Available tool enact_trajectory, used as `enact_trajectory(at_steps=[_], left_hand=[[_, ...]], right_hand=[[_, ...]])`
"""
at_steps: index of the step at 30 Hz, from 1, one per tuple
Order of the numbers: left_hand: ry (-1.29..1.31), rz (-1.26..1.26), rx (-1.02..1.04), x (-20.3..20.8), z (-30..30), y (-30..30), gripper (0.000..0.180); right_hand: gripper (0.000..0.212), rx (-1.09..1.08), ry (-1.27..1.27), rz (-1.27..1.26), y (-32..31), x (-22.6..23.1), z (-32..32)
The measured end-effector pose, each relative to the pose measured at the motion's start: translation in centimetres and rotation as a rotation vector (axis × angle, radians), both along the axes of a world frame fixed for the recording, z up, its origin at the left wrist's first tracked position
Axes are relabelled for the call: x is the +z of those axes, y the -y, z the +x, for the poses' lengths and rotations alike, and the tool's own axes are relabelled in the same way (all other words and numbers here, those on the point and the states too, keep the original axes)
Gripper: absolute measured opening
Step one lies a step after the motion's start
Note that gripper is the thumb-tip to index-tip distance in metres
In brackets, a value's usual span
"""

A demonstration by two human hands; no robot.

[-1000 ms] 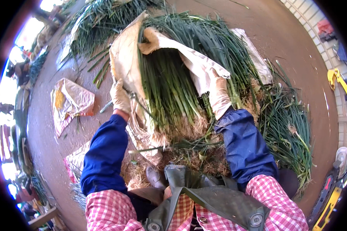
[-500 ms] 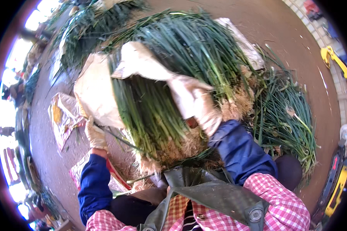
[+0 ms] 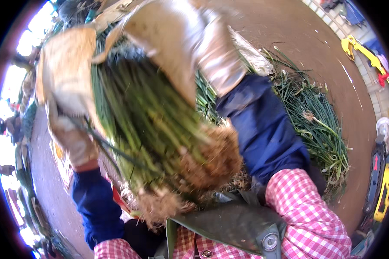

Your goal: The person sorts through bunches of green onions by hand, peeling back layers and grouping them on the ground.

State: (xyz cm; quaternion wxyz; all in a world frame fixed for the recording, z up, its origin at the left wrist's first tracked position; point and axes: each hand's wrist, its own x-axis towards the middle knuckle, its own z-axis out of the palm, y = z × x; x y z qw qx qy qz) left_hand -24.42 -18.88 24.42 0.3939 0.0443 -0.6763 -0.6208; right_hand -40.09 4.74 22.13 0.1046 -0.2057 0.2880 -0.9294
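Observation:
A thick bundle of spring onions [image 3: 147, 116] is tilted up before me, its brown, hairy roots toward my lap and its green stalks pointing away. A tan sheet [image 3: 67, 64], like paper or sacking, wraps around both sides of the bundle. On the left, my gloved left hand [image 3: 73, 136] is closed on the edge of that sheet, with a loose green leaf running by it. At the top, my gloved right hand [image 3: 220, 52] grips the sheet's other side; motion blurs its fingers. More spring onions [image 3: 206, 97] lie behind, mostly hidden by the sheet and my right arm.
To the right, a loose heap of spring onions [image 3: 311, 116] lies on the brown floor [image 3: 285, 26]. A pale folded sack [image 3: 253, 54] is beyond the bundle. Yellow-handled things [image 3: 367, 54] stand along the far right edge. My dark green apron [image 3: 229, 222] covers my lap.
Both hands have moved up and away, raising the wrapped bundle closer to view. The right hand has swept farther out with its side of the sheet, and the left has shifted leftward.

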Motion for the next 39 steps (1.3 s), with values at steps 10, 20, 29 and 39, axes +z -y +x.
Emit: enact_trajectory(at_steps=[10,20,29,39], left_hand=[[-0.318,0.361,-0.600,-0.4,-11.0,-9.8,0.039],[0.942,-0.218,-0.432,-32.1,-0.5,-2.9,0.032],[0.985,-1.128,-0.495,-35.0,8.7,-2.5,0.050],[0.921,-1.193,-1.500,-36.0,17.5,-9.8,0.025]], right_hand=[[0.050,-0.582,0.051,0.873,-16.1,-12.4,-12.1],[0.054,-0.685,0.139,1.671,-17.6,-35.6,-7.7],[0.045,-0.551,0.288,1.251,-19.0,-29.4,-6.8],[0.027,-0.248,0.385,1.213,-29.3,-23.7,-6.9]])
